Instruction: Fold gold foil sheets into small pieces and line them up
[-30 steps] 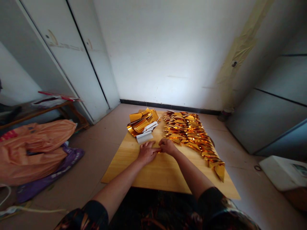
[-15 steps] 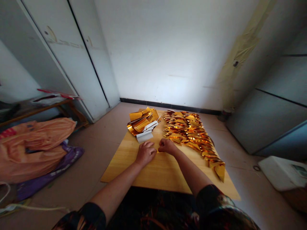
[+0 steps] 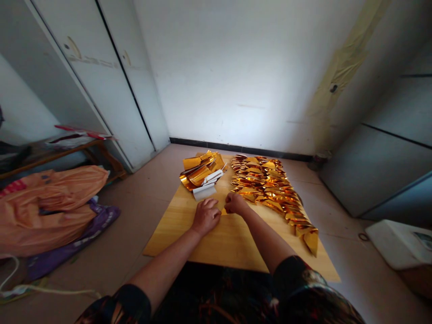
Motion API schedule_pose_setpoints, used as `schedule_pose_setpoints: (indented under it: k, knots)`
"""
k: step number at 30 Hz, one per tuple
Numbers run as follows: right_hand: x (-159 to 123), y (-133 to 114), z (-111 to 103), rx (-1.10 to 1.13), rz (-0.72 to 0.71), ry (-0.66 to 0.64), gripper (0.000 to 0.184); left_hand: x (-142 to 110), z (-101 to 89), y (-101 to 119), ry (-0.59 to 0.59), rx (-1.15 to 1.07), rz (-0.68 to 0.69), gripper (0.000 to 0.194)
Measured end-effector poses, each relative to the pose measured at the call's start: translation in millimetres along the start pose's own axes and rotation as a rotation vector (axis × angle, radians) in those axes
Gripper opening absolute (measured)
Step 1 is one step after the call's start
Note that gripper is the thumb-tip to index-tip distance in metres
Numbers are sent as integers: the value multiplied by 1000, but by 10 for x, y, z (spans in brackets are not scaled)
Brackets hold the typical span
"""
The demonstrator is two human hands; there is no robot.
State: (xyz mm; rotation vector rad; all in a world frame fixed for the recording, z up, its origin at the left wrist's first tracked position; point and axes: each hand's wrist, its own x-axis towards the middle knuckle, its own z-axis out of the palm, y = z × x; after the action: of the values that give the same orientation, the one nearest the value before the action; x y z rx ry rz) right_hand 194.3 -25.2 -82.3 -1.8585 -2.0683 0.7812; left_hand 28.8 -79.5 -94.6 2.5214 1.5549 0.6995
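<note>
Between my hands, low over the wooden board, a small folded piece of gold foil paper [image 3: 223, 212] shows its tip. My left hand [image 3: 206, 217] has its fingers curled and closed at the left end of that piece. On its other side my right hand [image 3: 236, 204] pinches it, the fingertips mostly hidden behind the hand. Just beyond my left hand lies a loose pile of gold foil sheets [image 3: 199, 173] with some white-backed paper [image 3: 204, 192]. Rows of folded gold foil pieces [image 3: 266, 180] stand to the right of my right hand.
The wooden board [image 3: 175, 225] is right in front of my body. An orange bag [image 3: 50, 198] and a purple bag [image 3: 77, 243] lie on the floor at left, near a wooden bench [image 3: 77, 148]. A white box [image 3: 398, 243] sits at right.
My right hand has shifted slightly up and right, so more of the gold foil piece shows between the hands. My left hand stays nearly in place.
</note>
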Motion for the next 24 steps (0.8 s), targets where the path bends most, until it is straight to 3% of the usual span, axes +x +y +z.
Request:
schedule_pose_setpoints:
  k: [10,14,19,24]
  knots:
    - [-192,129,-57,12,-85,161,17,91,52,35,17,-35,-54,9]
    - [-350,260,-125,-128,-176,125,14,107,68,33,40,-75,-62,4]
    - [-491,299,-190,-202,-321,60,16,85,98,15,29,-98,65,14]
    - [-536,245,-220,-223,-326,27,13,82,93,29,-1,-85,77,16]
